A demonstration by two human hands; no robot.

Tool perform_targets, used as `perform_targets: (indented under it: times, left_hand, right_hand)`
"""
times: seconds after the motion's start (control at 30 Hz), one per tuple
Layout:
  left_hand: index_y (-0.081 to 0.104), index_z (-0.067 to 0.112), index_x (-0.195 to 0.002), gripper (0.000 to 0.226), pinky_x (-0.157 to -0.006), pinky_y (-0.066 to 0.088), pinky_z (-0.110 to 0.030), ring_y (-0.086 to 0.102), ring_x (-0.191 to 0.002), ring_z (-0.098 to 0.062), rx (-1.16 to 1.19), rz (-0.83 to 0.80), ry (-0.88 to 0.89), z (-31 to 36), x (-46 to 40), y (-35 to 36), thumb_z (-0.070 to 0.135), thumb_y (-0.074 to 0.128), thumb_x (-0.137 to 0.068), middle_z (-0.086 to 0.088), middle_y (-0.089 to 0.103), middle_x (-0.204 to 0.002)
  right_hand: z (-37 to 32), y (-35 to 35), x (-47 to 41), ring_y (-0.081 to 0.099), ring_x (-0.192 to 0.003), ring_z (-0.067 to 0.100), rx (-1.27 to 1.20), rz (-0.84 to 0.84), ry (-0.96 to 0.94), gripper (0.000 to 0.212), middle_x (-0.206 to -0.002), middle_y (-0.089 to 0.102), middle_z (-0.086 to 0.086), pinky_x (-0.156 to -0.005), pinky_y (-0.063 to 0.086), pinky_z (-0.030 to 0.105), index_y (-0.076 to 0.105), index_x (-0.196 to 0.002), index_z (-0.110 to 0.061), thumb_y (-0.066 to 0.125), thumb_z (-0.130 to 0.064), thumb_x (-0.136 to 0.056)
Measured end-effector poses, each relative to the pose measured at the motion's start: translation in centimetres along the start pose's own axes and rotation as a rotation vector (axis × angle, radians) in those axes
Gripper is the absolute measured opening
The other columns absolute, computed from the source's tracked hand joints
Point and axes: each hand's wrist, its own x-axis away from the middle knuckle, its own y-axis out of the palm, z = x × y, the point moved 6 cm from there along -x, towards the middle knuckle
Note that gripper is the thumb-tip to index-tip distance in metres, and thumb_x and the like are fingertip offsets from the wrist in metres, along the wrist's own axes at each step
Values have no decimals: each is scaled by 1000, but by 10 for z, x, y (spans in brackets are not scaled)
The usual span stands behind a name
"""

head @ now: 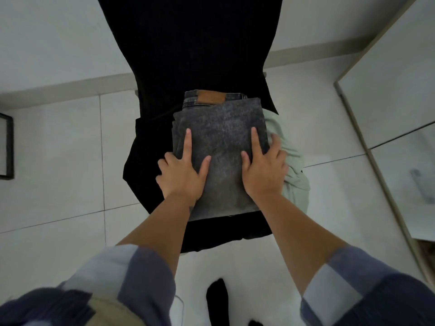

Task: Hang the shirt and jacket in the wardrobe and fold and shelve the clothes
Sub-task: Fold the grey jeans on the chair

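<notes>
We find the folded grey jeans lying at the middle of a dark seat draped with a black garment, waistband and leather patch toward the seat's far edge. Both hands press on the stack. The left hand lies with forefinger and thumb flat on top and the other fingers curled over the left fold; the right hand lies the same way at the right fold. We judge denim heavy, fairly stiff and non-slippery; it should keep its fold if lifted from underneath at both side folds. A pale green garment lies bunched under the right edge and may drag along. A wardrobe panel stands to the right.
</notes>
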Motion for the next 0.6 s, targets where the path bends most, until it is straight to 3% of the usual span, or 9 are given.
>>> perform_targets:
  times: [0.07, 0.13, 0.17, 0.27, 0.33, 0.47, 0.6]
  left_hand:
    - [-26, 44, -142, 79, -76, 44, -43, 50, -103, -38, 81, -20, -37, -2, 7, -4, 70, 26, -88, -22, 44, -123]
    - [-25, 32, -146, 89, -80, 46, -43, 57, -101, -40, 230, -57, -164, -11, 7, -7, 70, 31, -87, -23, 51, -124]
    - [-19, 23, -149, 91, -84, 46, -43, 58, -104, -40, 315, -90, -262, -18, 7, -7, 69, 31, -88, -22, 53, -126]
    - [25, 5, -145, 86, -96, 41, -42, 51, -120, -39, 434, -249, -464, -33, 13, 1, 70, 24, -89, -20, 49, -135]
    - [40, 3, -138, 85, -95, 41, -40, 52, -119, -37, 499, -294, -456, -34, 22, 2, 71, 24, -89, -19, 51, -134]
    - [50, 5, -129, 75, -83, 44, -38, 56, -112, -36, 478, -128, -358, -31, 32, -30, 67, 31, -91, -17, 58, -126]
    - [56, 7, -112, 64, -67, 37, -34, 57, -95, -32, 407, 2, -242, 0, 38, -88, 63, 33, -92, -13, 61, -108]
  right_hand:
    - [8, -2, 9, 41, -118, 36, -46, -49, 150, 66, -143, 32, 17, -90, 42, 48, 3, -151, -39, 33, -55, -95]
    - [20, -3, 8, 37, -125, 39, -175, -142, 365, 77, -143, 31, 17, -96, 39, 52, 2, -152, -27, 34, -63, -91]
    - [26, -2, 6, 35, -128, 41, -255, -191, 467, 81, -144, 30, 18, -100, 35, 52, 9, -151, -19, 34, -66, -90]
    - [37, 0, 6, 39, -127, 41, -347, -270, 565, 83, -141, 32, 20, -102, 35, 49, 30, -142, -7, 37, -69, -87]
    - [42, -6, 10, 46, -122, 39, -359, -276, 599, 81, -138, 39, 19, -100, 39, 47, 38, -137, -5, 38, -69, -87]
    - [35, -29, 11, 56, -112, 36, -339, -378, 485, 74, -122, 59, 18, -93, 44, 42, 58, -117, -1, 29, -65, -93]
    - [38, -80, 12, 57, -107, 37, -386, -253, 454, 66, -117, 61, 20, -83, 43, 39, 60, -107, -2, 30, -59, -96]
